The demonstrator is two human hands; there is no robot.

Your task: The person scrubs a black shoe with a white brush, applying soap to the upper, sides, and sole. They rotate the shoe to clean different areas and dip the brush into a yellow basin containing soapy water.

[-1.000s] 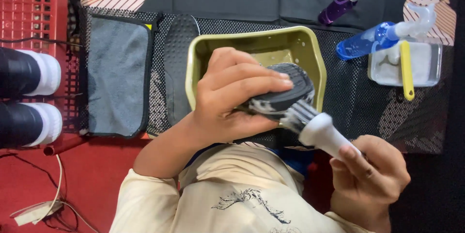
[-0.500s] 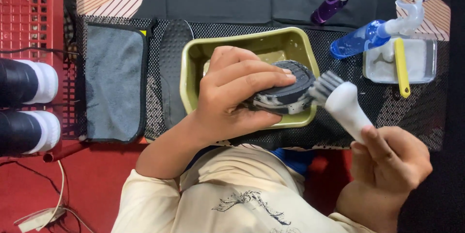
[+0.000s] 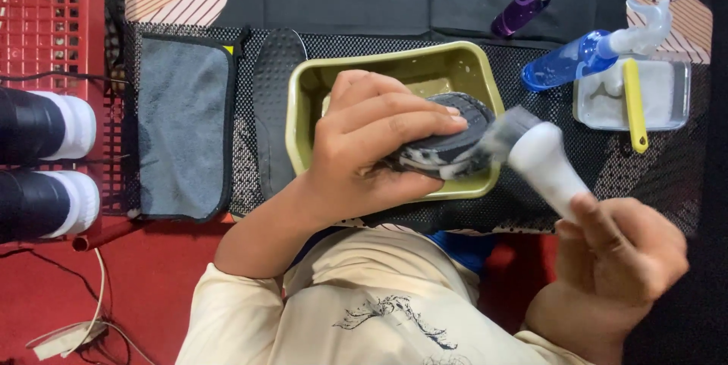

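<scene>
Comparing with a moment ago, I see my right hand (image 3: pixel 618 247), fingers wrapped on the white brush (image 3: pixel 542 164), back against the soapy shoe (image 3: pixel 447 141); left hand (image 3: pixel 371 145) clamps it over the olive tub (image 3: pixel 394 69).

Cream sleeves, seemingly printed shirt (image 3: pixel 379 312).

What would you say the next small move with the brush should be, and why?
Probably another short stroke along the shoe's edge. The left hand holds the dark shoe over the green basin, and the white-handled brush in the right hand has its bristles against the shoe's rim, where pale suds show. Keeping the shoe above the basin should let drips fall inside.
</scene>
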